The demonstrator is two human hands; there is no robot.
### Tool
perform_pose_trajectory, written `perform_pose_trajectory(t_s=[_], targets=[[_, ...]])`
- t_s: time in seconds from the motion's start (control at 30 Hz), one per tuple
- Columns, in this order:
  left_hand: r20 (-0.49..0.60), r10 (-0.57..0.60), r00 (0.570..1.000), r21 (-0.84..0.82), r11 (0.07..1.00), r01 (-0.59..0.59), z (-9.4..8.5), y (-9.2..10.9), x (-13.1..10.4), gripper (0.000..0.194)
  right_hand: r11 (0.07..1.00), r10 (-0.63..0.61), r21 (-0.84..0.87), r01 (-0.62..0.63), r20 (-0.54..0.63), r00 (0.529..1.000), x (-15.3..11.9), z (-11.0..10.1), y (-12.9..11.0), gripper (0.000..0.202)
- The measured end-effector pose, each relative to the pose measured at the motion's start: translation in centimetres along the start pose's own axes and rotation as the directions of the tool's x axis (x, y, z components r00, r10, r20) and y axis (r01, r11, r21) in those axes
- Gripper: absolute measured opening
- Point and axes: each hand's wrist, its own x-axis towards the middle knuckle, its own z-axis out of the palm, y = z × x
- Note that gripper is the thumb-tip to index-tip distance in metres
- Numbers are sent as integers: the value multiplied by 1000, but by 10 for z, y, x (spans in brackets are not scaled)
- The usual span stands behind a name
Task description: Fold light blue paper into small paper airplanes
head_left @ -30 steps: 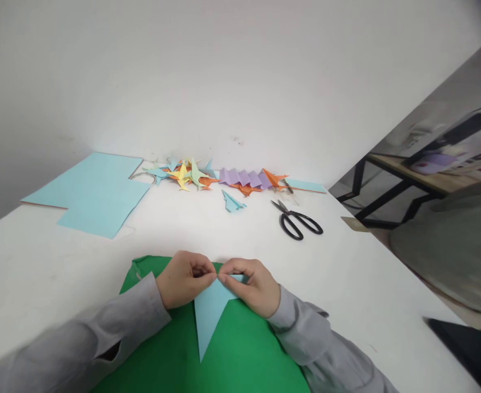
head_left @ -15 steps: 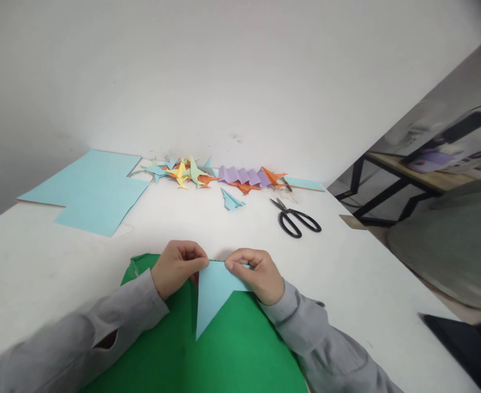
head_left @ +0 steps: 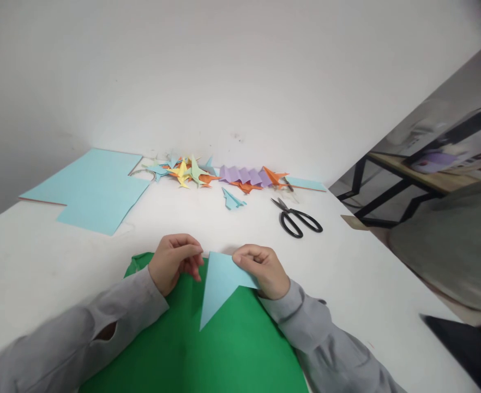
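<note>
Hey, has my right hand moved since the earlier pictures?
Yes. Judged against the scissors, your right hand has shifted rightward and forward, closer to them, with the light blue paper pinched in it.

Single head-worn camera, facing forward and down over white table [head_left: 347, 273] toward wall [head_left: 240, 71]; left hand [head_left: 173, 265], right hand [head_left: 266, 271] near.

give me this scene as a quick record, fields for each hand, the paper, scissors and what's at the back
left hand: fingers curled, holding nothing, just left of the paper
right hand: pinching the paper's upper edge between thumb and fingers
paper: light blue, notched along its lower side, one long point hanging down
beneath the hands: green material
scissors: black-handled, lying on the white table, blades slightly apart
back of table: large blue sheets at left; purple pleated paper near the middle
</note>
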Motion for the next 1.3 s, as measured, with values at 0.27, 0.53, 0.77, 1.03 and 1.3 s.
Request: perform_pose_trajectory(t_s=[0.27,0.53,0.77,1.03,1.3], targets=[[110,40,993,265,962,-68,4,-4,-1,22,986,-68,-146,77,69,995,-2,6,-10,21],[167,83,983,525,836,-160,0,-7,0,25,982,-42,-176,62,116,992,-5,10,-11,25],[169,86,982,587,791,-171,3,-5,-1,26,977,-55,-197,83,145,988,-4,11,-11,22],[161,139,977,601,771,-209,2,-5,-3,22,980,-42,-186,71,154,987,-7,14,-13,15],[-49,183,982,485,863,-137,1,-3,-1,16,998,27,-49,-27,-2,1000,-4,8,-12,10]])
